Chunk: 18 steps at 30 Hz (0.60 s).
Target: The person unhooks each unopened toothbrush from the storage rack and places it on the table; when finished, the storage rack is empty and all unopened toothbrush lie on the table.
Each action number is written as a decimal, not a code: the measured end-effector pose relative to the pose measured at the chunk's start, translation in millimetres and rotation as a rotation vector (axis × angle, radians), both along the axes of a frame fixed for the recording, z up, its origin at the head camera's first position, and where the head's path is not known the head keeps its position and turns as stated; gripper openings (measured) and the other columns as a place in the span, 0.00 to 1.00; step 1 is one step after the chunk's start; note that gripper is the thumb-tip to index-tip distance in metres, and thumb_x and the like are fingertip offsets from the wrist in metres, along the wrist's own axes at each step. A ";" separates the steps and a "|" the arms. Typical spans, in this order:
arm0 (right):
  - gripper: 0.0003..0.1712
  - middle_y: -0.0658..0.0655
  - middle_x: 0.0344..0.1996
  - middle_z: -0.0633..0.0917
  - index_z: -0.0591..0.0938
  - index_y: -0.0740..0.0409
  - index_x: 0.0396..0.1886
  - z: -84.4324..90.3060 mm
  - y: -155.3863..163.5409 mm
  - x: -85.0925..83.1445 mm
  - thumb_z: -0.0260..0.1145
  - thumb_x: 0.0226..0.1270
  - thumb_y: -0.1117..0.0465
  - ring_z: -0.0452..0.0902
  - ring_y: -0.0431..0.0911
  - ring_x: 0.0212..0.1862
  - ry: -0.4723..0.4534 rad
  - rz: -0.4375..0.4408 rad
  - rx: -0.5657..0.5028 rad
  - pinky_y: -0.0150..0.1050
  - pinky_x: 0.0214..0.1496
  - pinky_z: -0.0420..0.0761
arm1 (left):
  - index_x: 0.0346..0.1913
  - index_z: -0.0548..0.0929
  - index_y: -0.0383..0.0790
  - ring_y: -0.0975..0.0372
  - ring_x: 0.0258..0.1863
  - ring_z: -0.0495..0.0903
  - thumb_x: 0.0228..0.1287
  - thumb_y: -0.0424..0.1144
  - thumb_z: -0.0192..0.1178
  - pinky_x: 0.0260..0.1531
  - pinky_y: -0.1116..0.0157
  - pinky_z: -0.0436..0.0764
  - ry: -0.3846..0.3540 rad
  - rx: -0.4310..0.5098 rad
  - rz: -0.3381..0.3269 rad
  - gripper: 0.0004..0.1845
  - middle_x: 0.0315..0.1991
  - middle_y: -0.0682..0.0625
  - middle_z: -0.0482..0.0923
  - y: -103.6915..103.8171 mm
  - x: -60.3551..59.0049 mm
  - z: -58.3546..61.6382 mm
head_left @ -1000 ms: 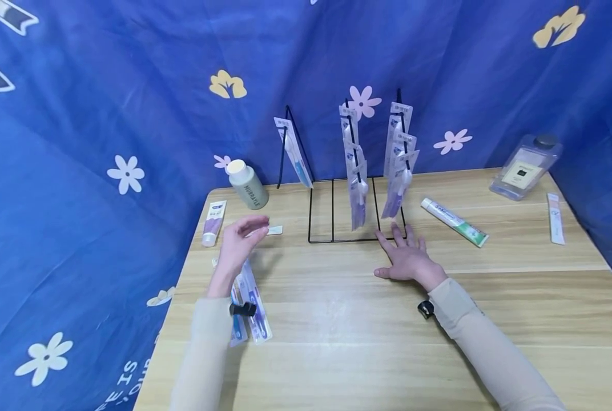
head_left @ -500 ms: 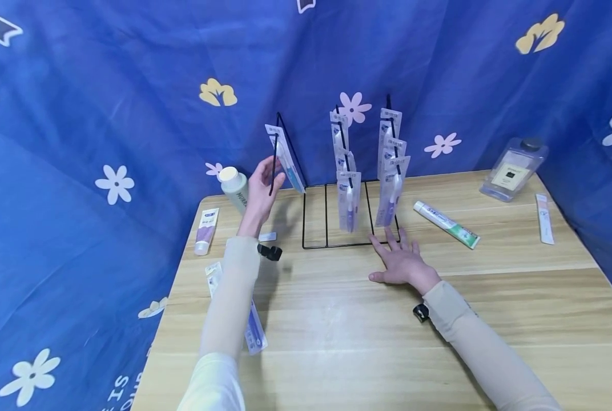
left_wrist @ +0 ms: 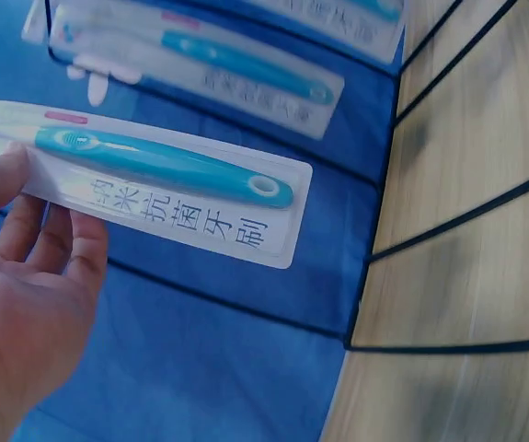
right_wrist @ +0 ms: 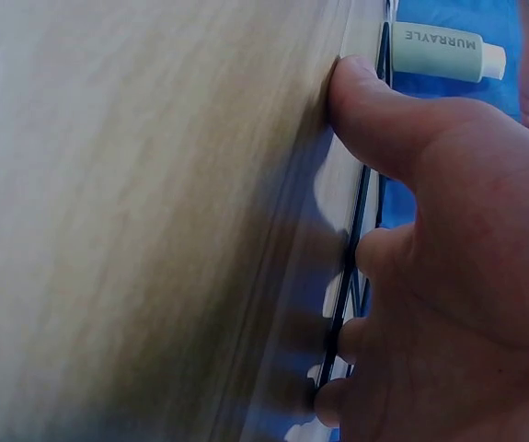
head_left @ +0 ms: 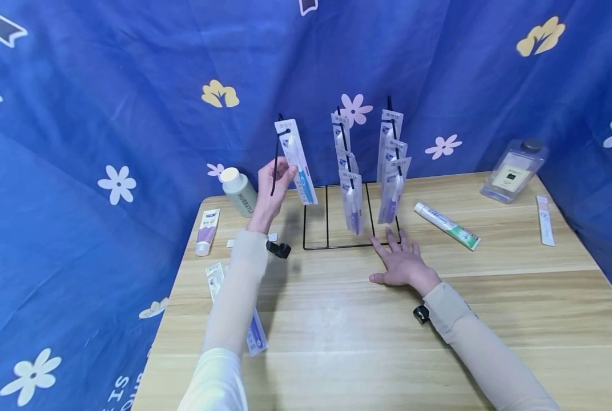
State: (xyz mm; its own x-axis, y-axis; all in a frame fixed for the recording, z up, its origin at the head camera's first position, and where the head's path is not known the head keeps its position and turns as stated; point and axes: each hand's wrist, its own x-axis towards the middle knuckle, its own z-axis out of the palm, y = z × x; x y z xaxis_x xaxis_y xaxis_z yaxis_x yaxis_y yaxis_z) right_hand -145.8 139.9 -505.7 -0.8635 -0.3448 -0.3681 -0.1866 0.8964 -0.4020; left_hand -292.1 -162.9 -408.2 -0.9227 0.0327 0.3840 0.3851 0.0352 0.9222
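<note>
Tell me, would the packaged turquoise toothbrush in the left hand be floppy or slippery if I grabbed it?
The packaged turquoise toothbrush is probably stiff: it sticks out straight past the left hand. It looks shiny, so it might feel a little slippery. Being flat, it probably won't roll.

teal toothbrush (left_wrist: 165, 166), blue flowered cloth (head_left: 152, 142)

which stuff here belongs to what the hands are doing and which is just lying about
Part of the job, it seems:
left hand, holding a toothbrush pack
right hand, at the wire rack
hanging packs
loose packs on the table, probably

Just lying about, it seems:
grey bottle
clear bottle
purple tube
green tube
slim packet, far right
pale strip, partly hidden
</note>
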 end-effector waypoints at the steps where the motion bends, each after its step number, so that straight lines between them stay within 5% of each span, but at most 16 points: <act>1: 0.59 0.67 0.82 0.34 0.44 0.45 0.84 0.0 -0.2 0.1 0.66 0.65 0.34 0.23 0.73 0.79 -0.004 -0.002 -0.003 0.77 0.75 0.34 | 0.37 0.84 0.37 0.68 0.27 0.76 0.68 0.31 0.65 0.31 0.72 0.74 0.000 -0.021 -0.015 0.01 0.27 0.59 0.82 1.1 2.9 1.7; 8: 0.59 0.67 0.82 0.32 0.44 0.45 0.84 -1.4 -1.8 0.6 0.67 0.65 0.34 0.21 0.73 0.79 -0.015 -0.002 -0.015 0.77 0.74 0.34 | 0.46 0.85 0.28 0.68 0.31 0.81 0.67 0.32 0.66 0.34 0.72 0.78 -0.011 -0.185 -0.097 0.10 0.32 0.60 0.86 2.7 38.5 3.4; 14: 0.60 0.66 0.82 0.31 0.43 0.45 0.84 -1.4 -2.0 0.9 0.66 0.65 0.34 0.21 0.73 0.79 -0.020 0.002 -0.017 0.77 0.74 0.33 | 0.52 0.85 0.31 0.65 0.33 0.83 0.64 0.30 0.68 0.36 0.67 0.84 -0.212 -0.183 -0.104 0.14 0.36 0.57 0.88 -6.9 90.7 -4.6; 18: 0.59 0.67 0.82 0.32 0.43 0.45 0.84 0.3 -0.6 0.5 0.67 0.66 0.35 0.21 0.73 0.79 -0.011 0.000 -0.015 0.77 0.74 0.33 | 0.55 0.83 0.31 0.63 0.35 0.86 0.64 0.28 0.67 0.40 0.61 0.89 -0.384 -0.187 -0.091 0.16 0.42 0.43 0.88 -18.4 125.6 -14.4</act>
